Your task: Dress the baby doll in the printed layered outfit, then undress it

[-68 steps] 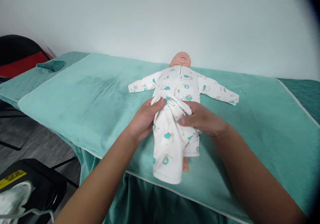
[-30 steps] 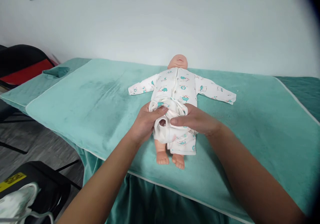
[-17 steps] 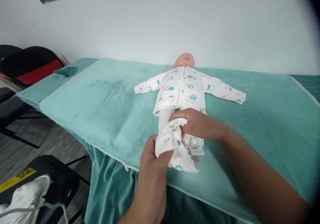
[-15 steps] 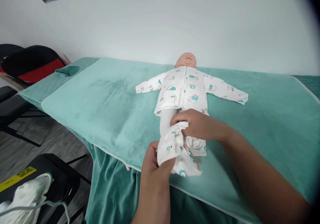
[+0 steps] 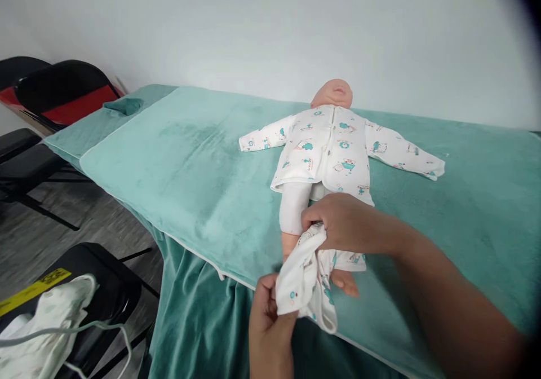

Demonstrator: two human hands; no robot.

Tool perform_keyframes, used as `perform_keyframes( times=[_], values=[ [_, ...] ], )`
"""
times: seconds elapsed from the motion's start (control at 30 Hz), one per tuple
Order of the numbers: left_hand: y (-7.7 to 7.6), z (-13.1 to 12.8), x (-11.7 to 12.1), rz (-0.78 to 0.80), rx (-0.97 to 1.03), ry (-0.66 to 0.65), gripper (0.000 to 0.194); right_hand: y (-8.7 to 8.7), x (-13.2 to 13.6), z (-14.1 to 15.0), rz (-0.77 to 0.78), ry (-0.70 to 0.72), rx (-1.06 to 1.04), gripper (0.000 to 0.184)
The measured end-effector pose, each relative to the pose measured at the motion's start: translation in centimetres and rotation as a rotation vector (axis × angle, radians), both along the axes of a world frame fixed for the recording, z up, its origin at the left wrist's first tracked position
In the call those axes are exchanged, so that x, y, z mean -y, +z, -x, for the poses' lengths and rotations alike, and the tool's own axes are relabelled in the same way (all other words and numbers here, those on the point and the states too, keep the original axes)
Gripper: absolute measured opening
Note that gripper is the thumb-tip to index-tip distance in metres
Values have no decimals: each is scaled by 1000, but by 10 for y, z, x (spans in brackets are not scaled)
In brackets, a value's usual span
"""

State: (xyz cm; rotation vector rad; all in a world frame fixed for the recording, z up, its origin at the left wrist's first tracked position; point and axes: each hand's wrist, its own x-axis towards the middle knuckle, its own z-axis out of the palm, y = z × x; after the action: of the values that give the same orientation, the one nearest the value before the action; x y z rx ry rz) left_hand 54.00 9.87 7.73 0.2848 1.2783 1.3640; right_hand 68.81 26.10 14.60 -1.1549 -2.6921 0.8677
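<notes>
A baby doll [image 5: 332, 95] lies on its back on the green bed cover [image 5: 211, 170], wearing a white printed jacket [image 5: 325, 148] with its sleeves spread out. One leg shows a white thigh and a bare lower part; its foot is hidden behind white printed trousers [image 5: 301, 277]. The other leg is partly inside the trousers, its bare foot [image 5: 345, 282] sticking out. My left hand [image 5: 273, 308] pinches the lower end of the loose trouser leg past the bed's near edge. My right hand [image 5: 349, 224] grips the bunched upper part of the trousers beside the doll's thigh.
Black and red folding chairs [image 5: 67, 94] stand off the bed's left end. At the lower left, another black chair [image 5: 114, 280] bears a yellow label, a pale cloth [image 5: 51, 322] and a grey cable. A white wall [image 5: 253, 29] rises behind the bed.
The trouser leg has been pulled down toward me, baring the doll's lower leg. The other foot now shows clearly. The whole view has shifted slightly.
</notes>
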Motion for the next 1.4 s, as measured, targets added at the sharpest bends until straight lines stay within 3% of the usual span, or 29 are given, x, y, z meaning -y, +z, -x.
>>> perform_keyframes(
  times=[0.2,0.3,0.43,0.57,0.77,0.93,1.1,1.4],
  values=[
    [2,28,-23,-3,-298,-131,24,-2,3,6,-65,-61,52,31],
    [10,34,-28,-27,-391,-222,23,-4,3,7,-56,-68,42,28],
    [16,36,-28,-22,-361,-330,24,-3,-1,5,13,-81,-16,17],
    [16,37,-38,-45,-278,-296,25,-3,-6,1,143,-85,-130,16],
    [10,43,-70,-173,-442,-209,20,1,-10,-4,304,-98,-199,32],
    [11,41,-94,-266,-486,-157,14,4,-8,-4,285,-87,-190,23],
    [6,40,-118,-379,-562,-88,14,7,-4,3,163,-112,-190,12],
    [2,54,-195,-662,-867,-248,11,2,-4,6,82,-188,-195,4]
  ],
)
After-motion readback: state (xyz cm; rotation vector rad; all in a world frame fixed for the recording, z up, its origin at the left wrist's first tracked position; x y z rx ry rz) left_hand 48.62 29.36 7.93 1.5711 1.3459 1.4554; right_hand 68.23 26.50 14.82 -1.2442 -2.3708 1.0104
